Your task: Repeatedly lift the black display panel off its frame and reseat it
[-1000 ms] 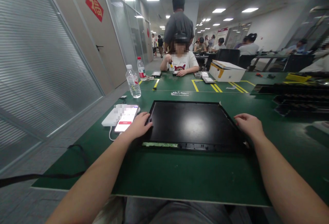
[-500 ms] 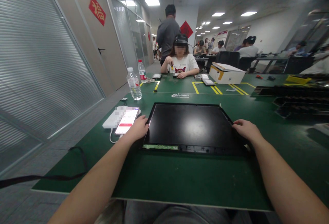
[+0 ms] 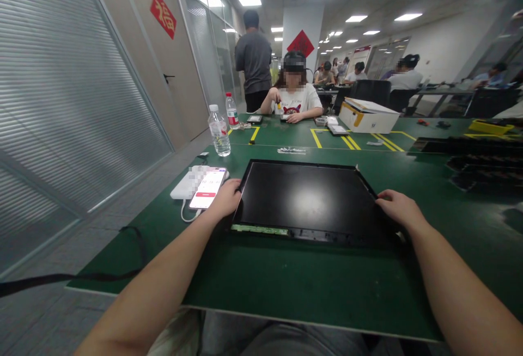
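A black flat display panel (image 3: 306,198) lies on the green table in front of me, its glass face up and reflecting a bright spot. Along its near edge runs a green circuit strip (image 3: 260,229). My left hand (image 3: 229,198) grips the panel's left edge, fingers partly hidden behind the frame. On the opposite side my right hand (image 3: 398,208) has its thumb and fingers closed on the right edge. Just left of my left hand lies a lit phone (image 3: 208,188), cabled to a white power bank (image 3: 183,184).
Two water bottles, a nearer one (image 3: 219,132) and a red-capped one (image 3: 231,111), stand beyond the phone. Dark stacked panels (image 3: 486,165) lie at the right. Across the table sits a person (image 3: 296,97) near a white box (image 3: 370,116). A black strap (image 3: 81,277) crosses at lower left.
The camera view has turned slightly left, shifting the scene to the right. Both hands keep their hold on the panel's sides. The standing person in the background has shifted left.
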A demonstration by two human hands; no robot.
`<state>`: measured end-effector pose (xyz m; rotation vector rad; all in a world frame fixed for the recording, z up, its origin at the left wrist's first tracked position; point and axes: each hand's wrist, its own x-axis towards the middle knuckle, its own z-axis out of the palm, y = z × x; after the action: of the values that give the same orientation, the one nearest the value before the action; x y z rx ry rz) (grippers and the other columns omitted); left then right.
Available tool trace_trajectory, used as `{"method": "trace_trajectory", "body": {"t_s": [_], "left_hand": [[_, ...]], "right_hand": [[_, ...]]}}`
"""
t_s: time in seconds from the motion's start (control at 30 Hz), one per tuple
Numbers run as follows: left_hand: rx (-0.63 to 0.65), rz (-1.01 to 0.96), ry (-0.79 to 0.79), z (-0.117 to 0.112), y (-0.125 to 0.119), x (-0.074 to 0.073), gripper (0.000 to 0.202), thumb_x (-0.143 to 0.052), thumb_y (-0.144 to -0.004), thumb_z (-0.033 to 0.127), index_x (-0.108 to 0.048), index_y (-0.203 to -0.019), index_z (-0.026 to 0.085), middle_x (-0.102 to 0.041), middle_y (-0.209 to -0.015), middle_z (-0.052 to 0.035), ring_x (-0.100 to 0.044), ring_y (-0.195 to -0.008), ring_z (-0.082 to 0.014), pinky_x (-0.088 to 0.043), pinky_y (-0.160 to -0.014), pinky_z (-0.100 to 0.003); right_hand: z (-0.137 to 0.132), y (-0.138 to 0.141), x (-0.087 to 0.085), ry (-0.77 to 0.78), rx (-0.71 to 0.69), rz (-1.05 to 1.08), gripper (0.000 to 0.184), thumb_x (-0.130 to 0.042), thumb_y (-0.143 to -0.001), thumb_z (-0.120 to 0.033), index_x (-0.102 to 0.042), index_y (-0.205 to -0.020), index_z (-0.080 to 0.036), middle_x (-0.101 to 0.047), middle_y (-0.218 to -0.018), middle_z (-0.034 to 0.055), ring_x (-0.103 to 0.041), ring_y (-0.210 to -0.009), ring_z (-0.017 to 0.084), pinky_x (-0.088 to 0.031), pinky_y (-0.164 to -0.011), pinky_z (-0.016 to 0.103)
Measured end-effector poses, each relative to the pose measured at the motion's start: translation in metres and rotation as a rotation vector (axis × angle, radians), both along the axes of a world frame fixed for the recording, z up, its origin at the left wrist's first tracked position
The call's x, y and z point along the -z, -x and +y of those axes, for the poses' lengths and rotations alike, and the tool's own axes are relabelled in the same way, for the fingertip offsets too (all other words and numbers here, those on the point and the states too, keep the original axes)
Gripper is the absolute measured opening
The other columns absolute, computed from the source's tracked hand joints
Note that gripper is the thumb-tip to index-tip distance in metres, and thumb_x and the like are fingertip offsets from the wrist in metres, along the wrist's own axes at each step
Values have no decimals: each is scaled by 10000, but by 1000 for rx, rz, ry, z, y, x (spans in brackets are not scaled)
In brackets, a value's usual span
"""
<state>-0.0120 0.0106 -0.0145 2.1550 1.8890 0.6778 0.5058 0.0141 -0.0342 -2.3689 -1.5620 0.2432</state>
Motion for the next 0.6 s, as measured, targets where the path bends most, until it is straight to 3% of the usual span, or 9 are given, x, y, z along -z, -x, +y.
{"method": "trace_trajectory", "body": {"t_s": [0.13,0.27,0.4,0.6], "left_hand": [[-114,-370,76,-8,-4,-13,378,-561,-853,185,-848,-1097,217,-838,-1131,-62,-730,-1202,-347,-566,-1079,-441],[-218,-691,148,-14,-11,-21,376,-612,-832,174,-854,-1112,240,-846,-953,-11,-787,-959,-280,-636,-837,-330],[-301,-857,234,-14,-16,-22,426,-660,-824,156,-824,-1214,205,-827,-849,-32,-774,-730,-231,-615,-639,-286],[-324,-1013,287,-12,-16,-18,527,-794,-809,193,-749,-1333,169,-818,-837,-58,-762,-650,-212,-624,-607,-291]], "right_hand": [[2,-4,5,-37,-4,-10,271,-635,-812,-378,-796,-990,-251,-784,-946,120,-739,-886,318,-555,-724,382],[4,-5,8,-40,-1,-17,266,-644,-807,-376,-792,-987,-248,-772,-889,113,-730,-839,313,-544,-711,386],[3,-4,7,-8,-1,-15,290,-615,-835,-376,-786,-1021,-234,-770,-922,130,-727,-877,320,-540,-732,390],[5,-5,8,-12,-13,-33,300,-625,-831,-403,-782,-1017,-228,-769,-930,133,-726,-873,321,-543,-732,396]]}}
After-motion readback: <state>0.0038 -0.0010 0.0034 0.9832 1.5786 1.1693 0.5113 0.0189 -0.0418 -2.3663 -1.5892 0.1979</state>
